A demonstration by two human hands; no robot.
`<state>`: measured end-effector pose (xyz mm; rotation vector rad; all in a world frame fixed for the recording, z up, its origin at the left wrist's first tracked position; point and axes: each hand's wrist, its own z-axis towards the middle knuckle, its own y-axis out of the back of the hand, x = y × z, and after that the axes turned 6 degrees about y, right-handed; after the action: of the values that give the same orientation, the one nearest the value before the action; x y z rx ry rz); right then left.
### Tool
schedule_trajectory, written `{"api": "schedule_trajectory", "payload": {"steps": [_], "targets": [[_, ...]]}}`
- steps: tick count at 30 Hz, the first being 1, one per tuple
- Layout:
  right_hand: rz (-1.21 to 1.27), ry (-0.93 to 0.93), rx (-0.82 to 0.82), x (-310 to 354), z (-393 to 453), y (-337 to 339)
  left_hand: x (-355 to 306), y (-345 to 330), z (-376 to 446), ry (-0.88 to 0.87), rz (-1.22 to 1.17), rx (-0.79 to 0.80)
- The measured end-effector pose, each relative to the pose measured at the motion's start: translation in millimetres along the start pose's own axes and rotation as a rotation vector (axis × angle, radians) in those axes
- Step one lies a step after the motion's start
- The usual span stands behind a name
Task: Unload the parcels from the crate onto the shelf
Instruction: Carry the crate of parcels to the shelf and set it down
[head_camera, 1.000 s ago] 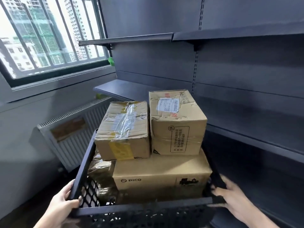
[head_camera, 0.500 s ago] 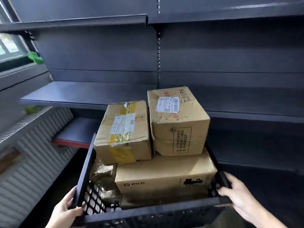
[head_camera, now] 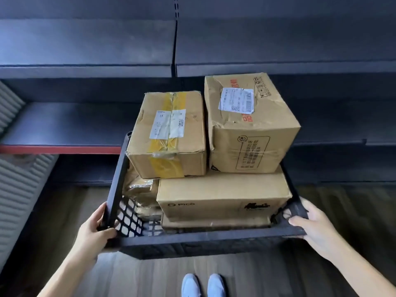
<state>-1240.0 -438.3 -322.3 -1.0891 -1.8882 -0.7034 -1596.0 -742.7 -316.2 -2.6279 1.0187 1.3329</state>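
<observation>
A person looks down at a black plastic lattice crate (head_camera: 199,241) held clear of the wood-grain floor, in front of dark grey metal shelving (head_camera: 64,123). The left hand (head_camera: 94,230) is curled closed around the crate's near left corner; the right hand (head_camera: 312,224) is wrapped closed over the near right corner. Inside, a long flat brown cardboard box marked PICO (head_camera: 222,196) lies low, with a yellow-taped brown cardboard box (head_camera: 169,133) and a taller dented brown cardboard box bearing a white label (head_camera: 250,125) stacked on top, side by side and rising above the rim. A crinkled plastic-wrapped parcel (head_camera: 139,189) sits lower left. The cartons look stiff but already creased, probably moderately heavy; each top box seems best gripped by opposite side faces.
</observation>
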Motion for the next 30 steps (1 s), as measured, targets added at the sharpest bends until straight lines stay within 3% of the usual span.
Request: {"api": "schedule_trajectory", "payload": {"steps": [12, 21, 30], "targets": [[-0.019, -0.037, -0.033, -164.1, 107.0, -10.4, 123.7, -57.4, 135.2, 0.003, 0.100, 0.095], [-0.022, -0.053, -0.044, -292.0, 184.1, -17.8, 225.9, -100.9, 239.7, -0.004, 0.088, 0.081], [-0.051, -0.056, -0.052, -367.4, 222.1, -7.1, 304.3, -134.2, 293.2, -0.011, 0.068, 0.065]]}}
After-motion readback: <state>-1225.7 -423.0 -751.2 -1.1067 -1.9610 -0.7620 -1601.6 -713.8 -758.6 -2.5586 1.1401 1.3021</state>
